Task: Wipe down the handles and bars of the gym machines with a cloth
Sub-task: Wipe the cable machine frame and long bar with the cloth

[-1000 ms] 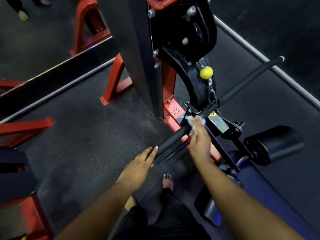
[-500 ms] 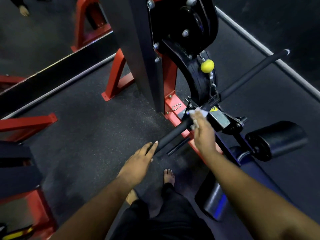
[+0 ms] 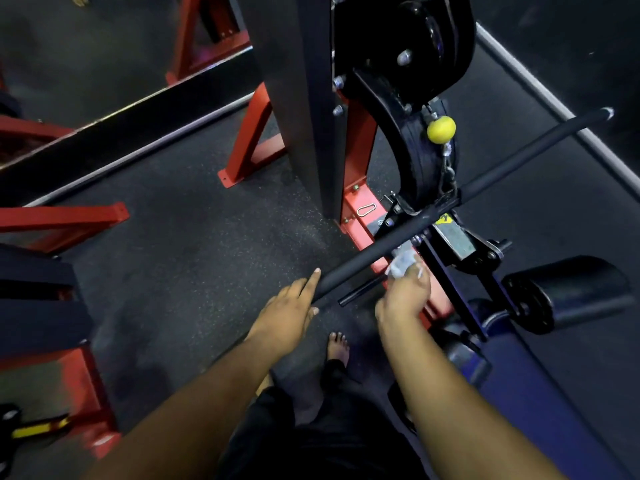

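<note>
- Leftmost: red steel frames (image 3: 65,220) of neighbouring gym machines standing on the dark rubber floor (image 3: 194,244); no sign either way of whether their bars have been wiped.
- Next, left hand (image 3: 287,313) at the near end of the long black pull bar (image 3: 349,263): fingers straight, resting along the bar end and steadying it, curled round nothing.
- Just right of that, right hand (image 3: 405,292) gripping a small pale cloth (image 3: 401,263), bunched between fingers and thumb; grip closed on the cloth alone, not visibly round the bar.
- Cloth sitting just beside or against the near half of the bar, on its lower side, between the left hand and the central clamp; true contact hard to confirm through the blur.
- Judged mid-wipe: work concentrated on the near half of the bar, roughly from the centre clamp towards the steadied end.
- Further right, yellow ball stop (image 3: 441,129) and chain (image 3: 448,168) above the clamp, hanging from the black pulley housing (image 3: 401,46); no way to tell if cleaned.
- Far half of the bar, running up to its capped tip (image 3: 604,114) at the right edge, well apart from the cloth; probably left to do, though dark rubber shows no wet trace to prove it.
- Lower right, black roller pad (image 3: 568,289) and blue seat (image 3: 519,393), not handles, likely outside the job.
- Overall estimate: one bar partly done, its far half and other machines outstanding.
</note>
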Available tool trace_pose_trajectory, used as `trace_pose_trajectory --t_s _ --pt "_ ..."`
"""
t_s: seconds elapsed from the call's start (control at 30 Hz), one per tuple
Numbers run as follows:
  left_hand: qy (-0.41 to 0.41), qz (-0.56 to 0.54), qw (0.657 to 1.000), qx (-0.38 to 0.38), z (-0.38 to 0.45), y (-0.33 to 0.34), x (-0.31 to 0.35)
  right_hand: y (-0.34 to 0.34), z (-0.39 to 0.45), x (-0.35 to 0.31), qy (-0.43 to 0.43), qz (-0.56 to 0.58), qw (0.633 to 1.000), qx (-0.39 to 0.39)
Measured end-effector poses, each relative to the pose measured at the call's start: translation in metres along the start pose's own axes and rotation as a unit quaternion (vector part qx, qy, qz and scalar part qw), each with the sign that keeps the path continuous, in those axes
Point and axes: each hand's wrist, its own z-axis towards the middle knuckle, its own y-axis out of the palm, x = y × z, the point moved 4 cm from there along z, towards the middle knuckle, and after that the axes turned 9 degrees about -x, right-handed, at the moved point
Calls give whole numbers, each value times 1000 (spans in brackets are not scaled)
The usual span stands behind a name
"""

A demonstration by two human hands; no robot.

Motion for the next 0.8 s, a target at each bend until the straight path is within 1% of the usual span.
trace_pose_trajectory --t_s 0.03,0.07,0.1,0.2,0.3,0.33,0.4,0.57,0.67,0.73,0.77,0.8 --pt "-5 3 1000 2 0 -1 1 10 15 0 67 69 995 7" --pt "-9 13 1000 6 2 -1 2 22 31 -4 115 108 987 -3" --pt "-12 22 1000 9 2 -1 2 34 46 -11 141 117 983 -14" --pt "-29 34 999 8 4 2 3 52 76 -17 187 100 977 -21" --pt "-40 47 998 3 4 5 4 56 85 -15 233 123 963 -53" --pt "-41 49 998 4 5 5 4 55 87 -15 240 127 960 -60" --pt "-41 46 998 4 6 4 2 53 85 -16 226 133 963 -67" --pt "-43 35 998 9 5 6 3 40 85 -16 192 162 966 -55" --pt "-43 37 998 9 5 6 3 46 96 -30 186 120 974 -39" --pt "-47 35 998 10 6 4 3 48 108 -37 201 66 977 -25" --pt "-48 32 998 9 5 4 3 48 109 -39 205 54 976 -37" --pt "-47 31 998 10 5 4 3 49 110 -38 211 47 974 -67"
